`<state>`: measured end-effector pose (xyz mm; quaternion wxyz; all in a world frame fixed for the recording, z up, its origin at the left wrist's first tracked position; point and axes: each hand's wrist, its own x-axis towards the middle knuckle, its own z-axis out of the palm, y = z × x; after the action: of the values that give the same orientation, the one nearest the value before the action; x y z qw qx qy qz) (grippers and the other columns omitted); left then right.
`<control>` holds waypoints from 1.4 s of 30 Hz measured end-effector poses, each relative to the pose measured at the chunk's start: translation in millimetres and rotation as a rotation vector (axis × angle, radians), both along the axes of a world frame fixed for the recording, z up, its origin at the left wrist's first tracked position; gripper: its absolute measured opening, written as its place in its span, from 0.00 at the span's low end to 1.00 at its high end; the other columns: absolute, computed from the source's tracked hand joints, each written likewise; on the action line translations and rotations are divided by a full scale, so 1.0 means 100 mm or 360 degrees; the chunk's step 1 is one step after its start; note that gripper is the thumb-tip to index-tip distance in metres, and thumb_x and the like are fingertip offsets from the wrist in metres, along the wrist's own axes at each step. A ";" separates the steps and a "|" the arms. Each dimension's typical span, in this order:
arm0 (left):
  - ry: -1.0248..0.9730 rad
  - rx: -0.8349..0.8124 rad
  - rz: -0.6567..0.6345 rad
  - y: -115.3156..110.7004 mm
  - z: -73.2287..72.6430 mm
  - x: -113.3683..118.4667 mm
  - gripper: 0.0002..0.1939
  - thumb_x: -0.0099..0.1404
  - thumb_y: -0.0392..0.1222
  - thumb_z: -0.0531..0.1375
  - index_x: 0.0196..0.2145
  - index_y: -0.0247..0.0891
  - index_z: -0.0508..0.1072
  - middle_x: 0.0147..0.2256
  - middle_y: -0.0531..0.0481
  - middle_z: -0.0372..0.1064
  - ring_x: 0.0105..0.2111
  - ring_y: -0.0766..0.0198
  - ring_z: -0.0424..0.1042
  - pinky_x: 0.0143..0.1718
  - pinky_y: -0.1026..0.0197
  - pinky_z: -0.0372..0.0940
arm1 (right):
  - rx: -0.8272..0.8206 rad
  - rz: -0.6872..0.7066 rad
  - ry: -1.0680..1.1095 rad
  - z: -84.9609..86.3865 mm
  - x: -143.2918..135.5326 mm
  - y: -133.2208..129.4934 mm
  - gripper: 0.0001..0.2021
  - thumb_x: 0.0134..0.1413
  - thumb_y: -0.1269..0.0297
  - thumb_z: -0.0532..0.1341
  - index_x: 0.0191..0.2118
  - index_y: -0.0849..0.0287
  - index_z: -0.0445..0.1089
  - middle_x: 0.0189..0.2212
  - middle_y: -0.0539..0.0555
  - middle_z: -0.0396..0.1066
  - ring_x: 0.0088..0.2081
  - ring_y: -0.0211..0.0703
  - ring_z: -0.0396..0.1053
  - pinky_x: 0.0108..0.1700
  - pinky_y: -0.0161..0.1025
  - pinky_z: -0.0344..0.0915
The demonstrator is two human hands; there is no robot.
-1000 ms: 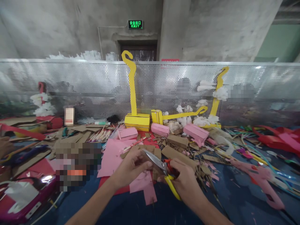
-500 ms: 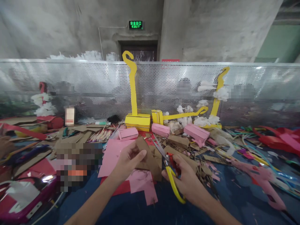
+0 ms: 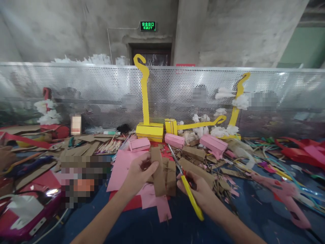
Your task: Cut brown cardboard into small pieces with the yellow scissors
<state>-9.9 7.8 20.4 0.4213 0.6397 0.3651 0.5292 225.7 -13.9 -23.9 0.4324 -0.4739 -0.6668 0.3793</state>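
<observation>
Between the thumb and fingers of my left hand is a strip of brown cardboard, held upright. My right hand grips a pair of scissors with yellow and red handles; the blades point up and away, just right of the cardboard and apart from it. Behind the strip lies another brown cardboard piece. Below my left hand are pink sheets and a red sheet on the blue table.
Pink boxes and a yellow box with a tall curved neck stand ahead. Cardboard scraps lie to the right, beside a pink glue gun. A perforated metal barrier runs behind. Another person's hand shows at far left.
The cardboard strip in my left hand has turned more upright. The scissors have turned in my right hand, their blades now closer together and their handles more in line.
</observation>
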 end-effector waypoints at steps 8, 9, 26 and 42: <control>-0.0015 -0.0038 0.0057 0.06 -0.04 -0.01 0.17 0.65 0.49 0.62 0.46 0.35 0.75 0.40 0.43 0.78 0.37 0.56 0.76 0.36 0.58 0.71 | 0.0187 -0.0140 -0.0215 0.03 0.05 0.09 0.15 0.57 0.52 0.61 0.39 0.59 0.71 0.31 0.54 0.74 0.33 0.48 0.73 0.34 0.40 0.70; -0.0043 -0.0041 0.0088 0.08 -0.06 -0.02 0.18 0.65 0.49 0.62 0.47 0.35 0.74 0.41 0.43 0.77 0.37 0.56 0.76 0.36 0.58 0.72 | 0.0242 -0.0191 -0.0303 0.07 0.09 0.10 0.14 0.56 0.54 0.61 0.41 0.59 0.71 0.33 0.55 0.74 0.34 0.49 0.73 0.35 0.41 0.70; 0.0664 0.0451 -0.0038 -0.15 -0.03 0.08 0.18 0.70 0.37 0.52 0.52 0.44 0.77 0.48 0.44 0.76 0.47 0.54 0.74 0.45 0.58 0.68 | 0.0209 0.0099 -0.0224 0.26 0.10 -0.05 0.17 0.66 0.51 0.53 0.53 0.53 0.68 0.44 0.56 0.74 0.46 0.49 0.72 0.48 0.44 0.69; 0.1805 0.0138 0.0722 0.11 -0.21 -0.48 0.14 0.62 0.44 0.61 0.44 0.36 0.73 0.42 0.35 0.76 0.42 0.47 0.75 0.42 0.54 0.63 | 0.0264 0.0026 -0.0111 0.40 0.09 -0.11 0.13 0.62 0.53 0.58 0.33 0.56 0.67 0.28 0.48 0.65 0.30 0.41 0.62 0.34 0.37 0.61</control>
<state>-57.7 18.9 -0.4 0.0116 0.7445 0.6378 0.1971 234.9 -24.8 15.8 0.4436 -0.4439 -0.7144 0.3096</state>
